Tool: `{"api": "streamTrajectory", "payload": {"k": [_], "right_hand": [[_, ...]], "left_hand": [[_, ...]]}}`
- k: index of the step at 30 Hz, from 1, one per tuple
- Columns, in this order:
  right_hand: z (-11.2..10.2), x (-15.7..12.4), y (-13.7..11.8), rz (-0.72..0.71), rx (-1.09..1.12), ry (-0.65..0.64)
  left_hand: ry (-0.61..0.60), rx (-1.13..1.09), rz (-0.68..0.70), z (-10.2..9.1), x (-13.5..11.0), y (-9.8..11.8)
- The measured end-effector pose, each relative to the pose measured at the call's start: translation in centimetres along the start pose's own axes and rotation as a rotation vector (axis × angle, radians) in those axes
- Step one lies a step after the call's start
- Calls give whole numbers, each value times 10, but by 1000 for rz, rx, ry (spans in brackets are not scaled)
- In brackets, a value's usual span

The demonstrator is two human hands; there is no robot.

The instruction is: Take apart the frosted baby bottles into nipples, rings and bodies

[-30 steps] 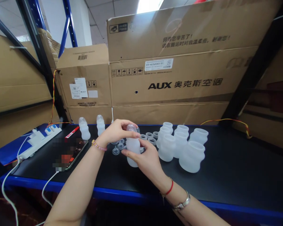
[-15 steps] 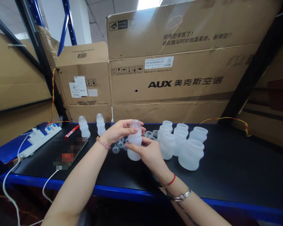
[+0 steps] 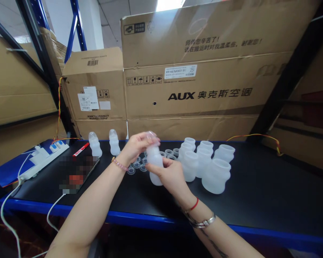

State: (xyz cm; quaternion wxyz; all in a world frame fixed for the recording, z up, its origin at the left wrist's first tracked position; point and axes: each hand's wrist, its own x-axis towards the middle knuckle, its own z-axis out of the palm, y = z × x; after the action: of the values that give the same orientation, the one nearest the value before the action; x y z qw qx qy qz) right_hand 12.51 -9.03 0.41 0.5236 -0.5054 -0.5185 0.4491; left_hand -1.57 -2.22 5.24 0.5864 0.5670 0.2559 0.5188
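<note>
- Left hand (image 3: 136, 146): fingers closed over the domed clear top of a frosted plastic baby bottle (image 3: 155, 162)
- Right hand (image 3: 172, 175): fingers closed around the bottle's body, just below the left fingers
- Bottle location: between both sets of fingers, tilted, lifted clear of the black tabletop (image 3: 156, 200)
- Handling assessment: grip appears sound; a steady hold on the body and even pressure at the top should keep the parts aligned
- Near the fingers: clear teats (image 3: 136, 165) lie just below the left fingers; screw collars (image 3: 169, 153) sit just past the right fingers
- Farther out: wide-necked bottle bodies (image 3: 215, 176) stand right of the right fingers; two capped bottles (image 3: 95, 144) stand left of the left fingers
- Also left of the left fingers: red marker (image 3: 80, 149), pixelated phone (image 3: 77, 175), white power strip (image 3: 44, 162)
- Legible marking: carton (image 3: 193, 104) behind the fingers reads "AUX 奥克斯空调"; a Chinese line above asks for gentle handling
</note>
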Motion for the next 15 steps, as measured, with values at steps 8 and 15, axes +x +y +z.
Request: {"api": "streamTrajectory", "payload": {"k": [8, 15], "right_hand": [[2, -9, -1, -37, 6, 22], [-10, 0, 5, -4, 133, 122]], "left_hand": [[514, 19, 180, -53, 19, 7], [456, 806, 158, -45, 12, 3]]}}
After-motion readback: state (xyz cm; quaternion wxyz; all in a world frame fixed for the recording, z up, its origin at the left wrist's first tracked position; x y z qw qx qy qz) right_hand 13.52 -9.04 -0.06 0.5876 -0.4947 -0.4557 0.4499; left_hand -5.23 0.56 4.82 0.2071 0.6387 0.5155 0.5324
